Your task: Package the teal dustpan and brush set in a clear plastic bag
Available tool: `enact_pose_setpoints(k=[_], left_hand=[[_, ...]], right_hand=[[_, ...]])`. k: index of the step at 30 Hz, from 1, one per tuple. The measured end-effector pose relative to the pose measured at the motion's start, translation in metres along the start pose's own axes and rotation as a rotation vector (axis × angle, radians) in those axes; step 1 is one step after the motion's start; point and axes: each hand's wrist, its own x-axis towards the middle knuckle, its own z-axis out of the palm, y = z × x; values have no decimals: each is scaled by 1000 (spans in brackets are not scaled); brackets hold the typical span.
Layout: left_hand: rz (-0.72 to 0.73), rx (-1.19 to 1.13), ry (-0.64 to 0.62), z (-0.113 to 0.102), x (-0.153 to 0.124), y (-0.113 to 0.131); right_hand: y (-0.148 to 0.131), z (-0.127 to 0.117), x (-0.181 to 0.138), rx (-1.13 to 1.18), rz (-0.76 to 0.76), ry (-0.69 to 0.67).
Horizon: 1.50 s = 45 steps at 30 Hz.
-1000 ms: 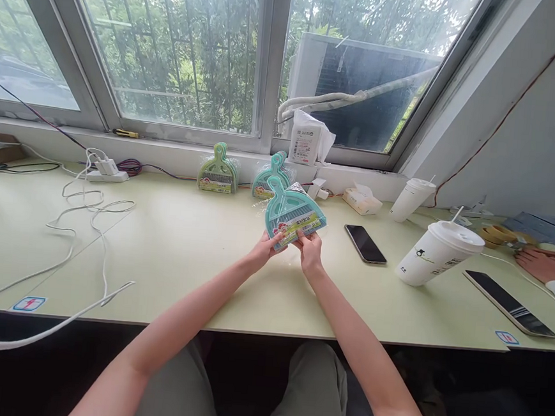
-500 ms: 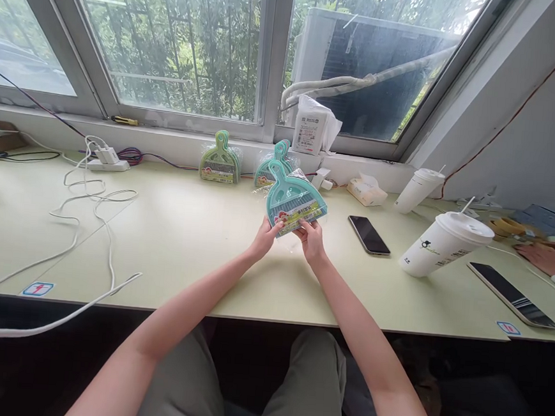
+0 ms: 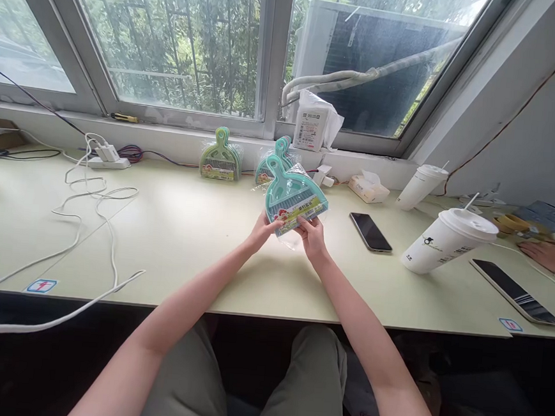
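The teal dustpan set (image 3: pixel 293 198), sealed in a clear bag, sits just above the centre of the frame, held up off the pale green table (image 3: pixel 183 239). Its long axis runs from the wide lower edge at lower right up to the rounded handle at upper left, so the handle points toward the window and the labelled front faces the camera.

The left hand (image 3: pixel 262 228) pinches the lower left corner with fingers curled closed on the bag; the right hand (image 3: pixel 310 232) does likewise at the lower right edge. Working it well probably calls for light pinches on the loose film rather than on the plastic pan, with both grips level.

2 more packaged sets, 1 green (image 3: pixel 220 162), stand behind against the sill.
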Motion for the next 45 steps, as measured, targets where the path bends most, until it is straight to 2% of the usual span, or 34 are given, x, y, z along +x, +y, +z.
enact_pose_setpoints(k=[3, 5, 12, 16, 19, 21, 23, 24, 26, 28, 30, 34, 40, 42, 45], left_hand=[[-80, -15, -100, -9, 2, 6], [-102, -9, -115, -12, 2, 8], [-112, 58, -44, -8, 0, 4], [-116, 33, -7, -11, 4, -1], [-126, -20, 2, -21, 9, 1], [-144, -70, 6, -30, 11, 5], [-177, -115, 31, -41, 13, 10], [-200, -132, 54, -46, 13, 13], [-249, -161, 81, -54, 14, 16], [-294, -182, 72, -58, 14, 17], [-332, -194, 50, -61, 14, 16], [-409, -169, 2, -66, 14, 12], [-463, -47, -223, -63, 8, 13], [-434, -41, -290, -59, 4, 15], [-420, -22, -337, -60, 2, 18]], right_hand=[[2, 0, 0, 3, 3, -5], [4, 0, 0, -4, 9, -1], [4, 0, 2, -31, 56, 33], [1, -6, 10, -62, 180, -10], [-3, -17, 17, -205, 240, 10], [-8, -25, 17, -417, 108, 120], [-12, -31, 15, -672, -151, 208], [-14, -32, 13, -795, -279, 209], [-17, -31, 10, -989, -458, 119], [-18, -29, 9, -1079, -533, -5], [-18, -26, 9, -1062, -553, -56], [-20, -24, 8, -885, -544, 35], [-17, -22, 8, -647, -517, 82], [-11, -23, 10, -584, -467, 120], [-2, -28, 16, -445, -270, 120]])
